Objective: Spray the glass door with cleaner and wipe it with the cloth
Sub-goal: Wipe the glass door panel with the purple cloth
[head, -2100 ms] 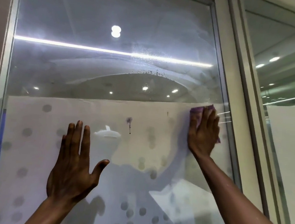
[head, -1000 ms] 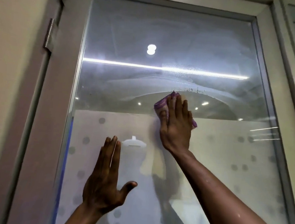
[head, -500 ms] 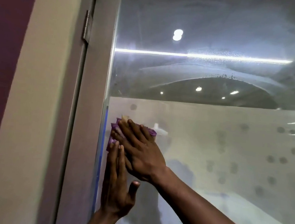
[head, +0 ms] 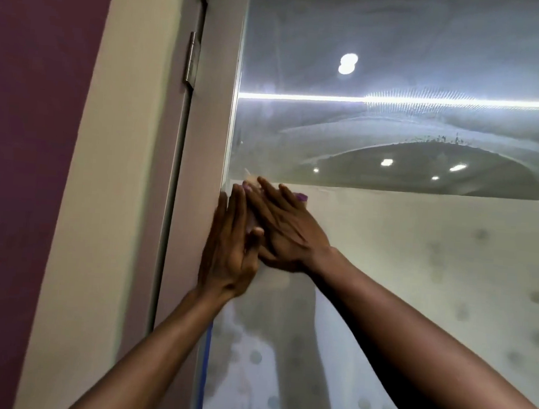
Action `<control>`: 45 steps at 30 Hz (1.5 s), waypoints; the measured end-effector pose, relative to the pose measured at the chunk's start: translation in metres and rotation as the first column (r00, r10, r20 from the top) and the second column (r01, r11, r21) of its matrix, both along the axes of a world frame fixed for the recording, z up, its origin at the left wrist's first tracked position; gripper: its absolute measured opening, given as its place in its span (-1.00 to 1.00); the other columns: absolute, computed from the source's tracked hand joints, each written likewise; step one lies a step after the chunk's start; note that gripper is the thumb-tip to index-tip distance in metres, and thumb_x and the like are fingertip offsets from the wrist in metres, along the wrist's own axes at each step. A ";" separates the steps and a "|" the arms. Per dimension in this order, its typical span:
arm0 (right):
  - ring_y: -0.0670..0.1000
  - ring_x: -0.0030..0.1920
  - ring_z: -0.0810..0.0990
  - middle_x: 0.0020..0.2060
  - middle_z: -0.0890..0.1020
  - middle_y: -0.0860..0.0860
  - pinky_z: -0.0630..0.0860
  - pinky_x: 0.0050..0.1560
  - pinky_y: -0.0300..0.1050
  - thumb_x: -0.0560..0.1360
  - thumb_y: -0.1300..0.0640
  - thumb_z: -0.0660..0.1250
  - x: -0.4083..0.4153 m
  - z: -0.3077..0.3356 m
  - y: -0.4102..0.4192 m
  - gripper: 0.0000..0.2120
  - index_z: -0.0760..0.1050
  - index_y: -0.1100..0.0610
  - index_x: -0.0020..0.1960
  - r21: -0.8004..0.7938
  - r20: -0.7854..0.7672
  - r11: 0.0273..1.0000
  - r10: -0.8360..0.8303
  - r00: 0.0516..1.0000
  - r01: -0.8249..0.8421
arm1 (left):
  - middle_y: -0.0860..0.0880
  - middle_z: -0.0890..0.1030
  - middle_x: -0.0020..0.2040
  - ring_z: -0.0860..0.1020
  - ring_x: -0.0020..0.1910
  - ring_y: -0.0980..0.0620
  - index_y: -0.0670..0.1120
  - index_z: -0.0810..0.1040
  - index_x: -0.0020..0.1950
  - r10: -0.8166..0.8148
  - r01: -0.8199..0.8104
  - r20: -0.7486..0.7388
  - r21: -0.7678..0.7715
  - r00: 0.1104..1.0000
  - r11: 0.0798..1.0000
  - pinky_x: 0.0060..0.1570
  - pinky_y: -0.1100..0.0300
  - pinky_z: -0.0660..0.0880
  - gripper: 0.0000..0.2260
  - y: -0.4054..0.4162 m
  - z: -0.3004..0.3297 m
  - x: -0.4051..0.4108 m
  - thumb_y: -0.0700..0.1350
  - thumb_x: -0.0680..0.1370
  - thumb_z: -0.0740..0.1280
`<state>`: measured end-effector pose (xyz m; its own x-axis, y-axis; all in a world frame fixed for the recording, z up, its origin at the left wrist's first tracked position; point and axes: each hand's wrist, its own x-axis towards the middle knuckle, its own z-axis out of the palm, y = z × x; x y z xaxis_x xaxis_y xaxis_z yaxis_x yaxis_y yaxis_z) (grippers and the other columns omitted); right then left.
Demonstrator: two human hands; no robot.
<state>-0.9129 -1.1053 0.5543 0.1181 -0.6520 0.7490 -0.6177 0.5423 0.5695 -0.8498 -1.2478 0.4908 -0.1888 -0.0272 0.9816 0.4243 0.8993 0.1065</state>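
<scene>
The glass door [head: 395,149] fills the right of the view, its upper pane hazed with streaks and a dark arch-shaped patch, its lower part covered by frosted film [head: 434,265] with grey dots; the door frame [head: 208,119] and a metal hinge [head: 192,59] are seen at left, beside a maroon wall [head: 24,152]; the right hand [head: 287,226] is laid flat, fingers straight, over a purple cloth [head: 301,196] pressed on the glass at the film's top edge, near the frame; the left hand [head: 229,249] is spread flat just beside it, apparently touching glass and frame, though blur obscures this.
</scene>
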 end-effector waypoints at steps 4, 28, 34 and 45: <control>0.10 0.70 -0.10 0.70 0.00 0.09 -0.07 0.69 0.13 0.64 -0.27 0.12 0.000 0.013 -0.004 -0.20 -0.05 0.13 0.70 -0.031 -0.035 0.997 -0.072 0.997 0.071 | 0.10 -0.05 0.74 -0.20 0.72 0.02 -0.01 -0.07 0.72 0.176 -0.174 0.020 -0.079 0.984 0.982 0.71 0.02 -0.12 -0.40 -0.021 0.011 -0.003 0.19 0.71 -0.08; 0.09 0.70 -0.06 0.70 0.02 0.09 0.00 0.68 0.12 0.70 -0.26 0.04 -0.012 -0.181 0.087 -0.27 -0.02 0.13 0.70 0.190 -0.053 0.965 -0.175 0.983 0.182 | -0.10 0.21 0.70 0.00 0.72 -0.19 0.07 0.25 0.66 0.232 -0.208 0.045 -0.307 0.972 0.929 0.66 -0.19 0.13 -0.21 0.014 -0.184 0.012 -0.28 0.47 0.38; 0.18 0.69 0.02 0.69 0.06 0.16 0.03 0.67 0.16 0.71 -0.23 0.00 -0.015 -0.115 0.093 -0.31 -0.01 0.13 0.69 -0.235 0.055 0.954 -0.176 0.983 0.184 | -0.12 0.17 0.71 0.03 0.72 -0.14 -0.02 0.26 0.66 0.176 -0.170 0.021 -0.183 0.984 0.968 0.65 -0.19 0.13 -0.39 0.011 -0.112 0.007 -0.04 0.61 0.29; 0.22 0.69 0.01 0.68 0.10 0.16 -0.02 0.67 0.22 0.69 -0.19 0.11 -0.029 -0.151 0.124 -0.39 0.10 -0.04 0.68 -0.318 -0.005 0.928 -0.208 0.978 0.196 | -0.15 -0.01 0.73 -0.07 0.73 -0.18 -0.04 0.02 0.72 0.302 -0.303 -0.037 -0.178 0.953 0.936 0.70 -0.07 -0.14 -0.34 0.054 -0.099 -0.045 0.19 0.69 0.13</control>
